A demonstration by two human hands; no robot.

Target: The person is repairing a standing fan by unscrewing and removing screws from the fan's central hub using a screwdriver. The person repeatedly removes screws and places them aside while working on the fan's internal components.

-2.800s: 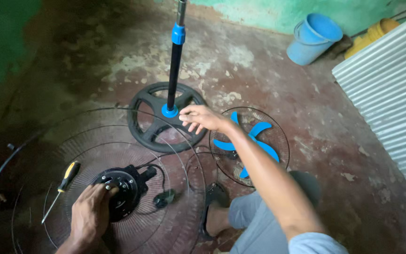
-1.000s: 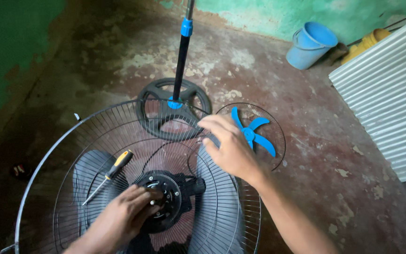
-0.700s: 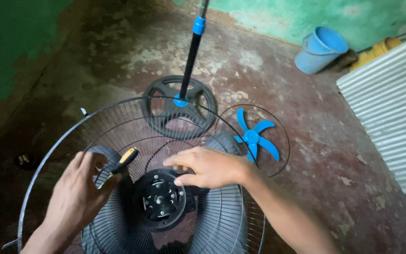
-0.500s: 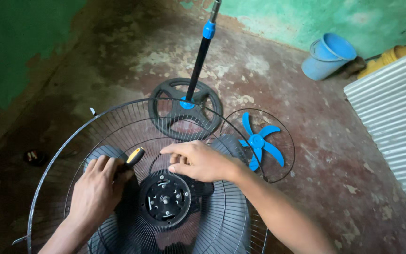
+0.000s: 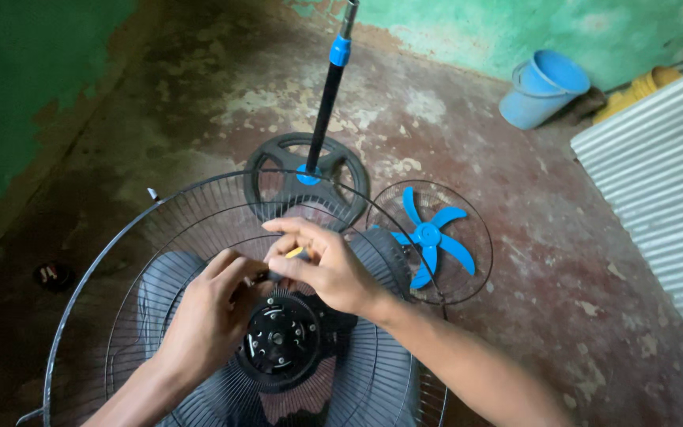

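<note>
— Head view: both hands over the wire fan guard [image 5: 120, 261], above the black motor hub [image 5: 278, 341]?

— Yes. Left hand [image 5: 207, 312] and right hand [image 5: 330, 269] closed together on the yellow-handled screwdriver [image 5: 290, 257], just above the hub.

— Around them?

— Fan stand base [image 5: 278, 170] beyond, blue blade [image 5: 428, 237] to the right, blue bucket [image 5: 543, 87] by the wall.

No packages, labels, signs or screens show anywhere in this view of the worn floor, the green walls and the fan parts.
</note>
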